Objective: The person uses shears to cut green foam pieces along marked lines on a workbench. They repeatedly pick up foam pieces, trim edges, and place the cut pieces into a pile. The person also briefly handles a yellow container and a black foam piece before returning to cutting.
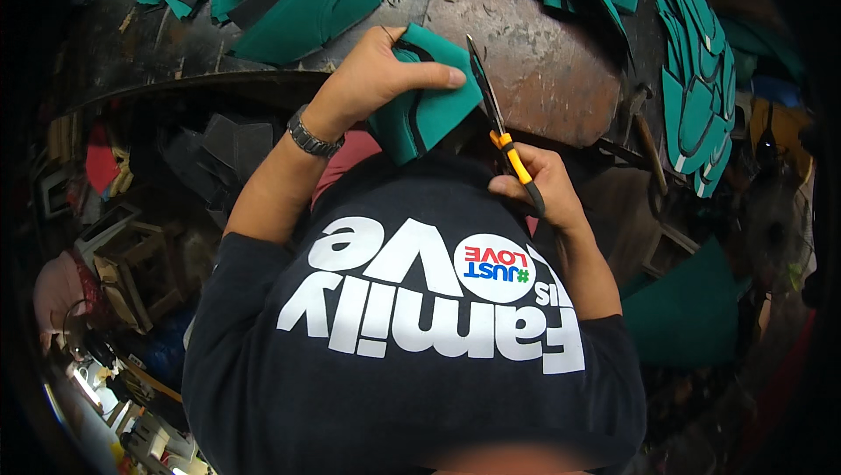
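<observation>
My left hand (pixel 372 77) grips a green sheet piece (pixel 451 112) with a black line curving across it, thumb on top and the other fingers hidden behind. Whether the piece is fabric or foam I cannot tell. In my right hand (pixel 554 182) is a pair of scissors (pixel 501 140) with yellow and black handles, its long blades pointing up and away from me. The blades look slightly parted and lie close beside the right edge of the piece. Whether they touch it is unclear.
A dark, worn table (pixel 263 37) spans the far side, with a scuffed brown patch (pixel 534 63) in front of me. Green pieces (pixel 311 11) lie heaped along its far left. More marked pieces (pixel 696 81) overlap at the right edge. Wooden stools (pixel 144 265) stand lower left.
</observation>
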A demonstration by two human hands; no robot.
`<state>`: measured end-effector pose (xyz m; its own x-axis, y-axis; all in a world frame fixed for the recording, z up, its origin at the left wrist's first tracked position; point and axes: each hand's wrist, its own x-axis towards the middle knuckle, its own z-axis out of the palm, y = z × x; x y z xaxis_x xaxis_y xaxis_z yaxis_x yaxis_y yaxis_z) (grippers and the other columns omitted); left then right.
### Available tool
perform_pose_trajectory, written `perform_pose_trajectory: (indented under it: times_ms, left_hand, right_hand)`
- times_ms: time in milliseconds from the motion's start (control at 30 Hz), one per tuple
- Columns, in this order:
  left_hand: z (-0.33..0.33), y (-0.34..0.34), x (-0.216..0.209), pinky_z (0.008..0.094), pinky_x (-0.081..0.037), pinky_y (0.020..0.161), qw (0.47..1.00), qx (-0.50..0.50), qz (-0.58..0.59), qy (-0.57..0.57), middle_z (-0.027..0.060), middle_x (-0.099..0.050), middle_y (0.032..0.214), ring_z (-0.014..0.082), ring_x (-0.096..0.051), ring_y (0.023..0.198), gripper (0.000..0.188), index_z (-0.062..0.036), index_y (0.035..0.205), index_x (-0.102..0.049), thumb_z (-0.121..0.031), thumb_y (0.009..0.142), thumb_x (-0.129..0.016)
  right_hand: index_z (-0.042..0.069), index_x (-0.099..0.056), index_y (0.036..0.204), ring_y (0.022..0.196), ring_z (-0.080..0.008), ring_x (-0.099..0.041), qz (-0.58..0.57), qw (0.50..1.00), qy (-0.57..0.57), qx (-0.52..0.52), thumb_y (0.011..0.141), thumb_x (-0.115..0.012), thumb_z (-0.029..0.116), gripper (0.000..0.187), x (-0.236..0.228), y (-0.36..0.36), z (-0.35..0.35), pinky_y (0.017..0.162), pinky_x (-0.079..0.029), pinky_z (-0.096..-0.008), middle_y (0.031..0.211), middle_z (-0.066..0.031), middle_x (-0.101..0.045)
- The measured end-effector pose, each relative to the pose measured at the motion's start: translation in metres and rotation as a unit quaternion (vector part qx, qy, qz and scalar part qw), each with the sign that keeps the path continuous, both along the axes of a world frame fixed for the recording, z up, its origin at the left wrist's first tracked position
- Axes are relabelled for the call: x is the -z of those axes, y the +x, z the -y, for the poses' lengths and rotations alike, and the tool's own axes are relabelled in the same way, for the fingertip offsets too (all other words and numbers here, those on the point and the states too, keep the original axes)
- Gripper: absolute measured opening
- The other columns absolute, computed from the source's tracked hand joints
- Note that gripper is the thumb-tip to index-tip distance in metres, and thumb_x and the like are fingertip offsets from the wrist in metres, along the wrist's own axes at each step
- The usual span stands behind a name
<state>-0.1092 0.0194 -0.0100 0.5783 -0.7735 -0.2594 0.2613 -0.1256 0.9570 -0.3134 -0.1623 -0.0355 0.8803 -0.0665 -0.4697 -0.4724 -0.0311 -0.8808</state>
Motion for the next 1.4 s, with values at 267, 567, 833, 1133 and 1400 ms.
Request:
perform_pose_trajectory:
  times_ms: [267, 567, 833, 1133, 1400]
  left_hand:
    - [-0.017, 0.092, -0.122, 0.0292, -0.053, 0.080, 0.912, -0.015, 0.402, 0.082, 0.0022, -0.070, 0.092, 0.0150, -0.066, 0.084, 0.042, -0.0099, 0.108, -0.067, -0.035, 0.076, -0.078]
    - [-0.004, 0.083, -0.034, 0.0589, -0.030, 0.106, 0.563, -0.074, 0.799, 0.199, 0.0105, -0.041, 0.145, 0.0326, -0.037, 0.135, 0.074, -0.0170, 0.135, -0.051, -0.045, 0.072, -0.078]
    - [-0.019, 0.124, 0.032, 0.0657, -0.011, 0.110, 0.546, -0.045, 0.786, 0.284, 0.0015, -0.035, 0.150, 0.0219, -0.019, 0.145, 0.059, -0.0251, 0.135, -0.050, -0.056, 0.085, -0.058]
    - [0.051, 0.080, 0.019, 0.0494, -0.032, 0.106, 0.693, -0.079, 0.716, 0.041, 0.0136, -0.046, 0.138, 0.0319, -0.042, 0.130, 0.056, -0.0151, 0.129, -0.054, -0.027, 0.078, -0.074]
    - [0.114, 0.082, 0.050, 0.0390, -0.046, 0.097, 0.762, -0.060, 0.645, 0.007, 0.0137, -0.059, 0.124, 0.0315, -0.056, 0.112, 0.048, -0.0094, 0.122, -0.059, -0.020, 0.077, -0.073]
  right_hand:
    - [0.003, -0.059, 0.086, 0.052, -0.0051, -0.050, 0.013, 0.996, 0.049, 0.079, 0.076, -0.081, 0.018, 0.028, -0.016, 0.011, 0.004, 0.047, -0.037, -0.0187, 0.064, 0.0019, -0.055]
    - [0.001, -0.059, 0.087, 0.052, -0.0110, -0.055, 0.037, 0.977, 0.150, 0.147, 0.083, -0.070, 0.024, 0.025, -0.011, 0.005, 0.011, 0.048, -0.045, -0.0216, 0.065, -0.0046, -0.058]
    - [0.001, -0.059, 0.095, 0.066, -0.0169, -0.063, -0.002, 0.958, 0.254, 0.131, 0.090, -0.062, 0.045, 0.044, -0.017, 0.022, 0.057, 0.055, -0.052, -0.0274, 0.078, -0.0083, -0.062]
    - [0.002, -0.062, 0.097, 0.068, -0.0182, -0.063, -0.052, 0.941, 0.294, 0.159, 0.091, -0.061, 0.047, 0.045, -0.025, 0.048, 0.059, 0.059, -0.051, -0.0290, 0.082, -0.0065, -0.064]
    - [0.005, -0.063, 0.091, 0.068, -0.0185, -0.063, -0.103, 0.952, 0.260, 0.124, 0.086, -0.063, 0.053, 0.048, -0.033, 0.070, 0.066, 0.061, -0.051, -0.0310, 0.079, -0.0063, -0.064]
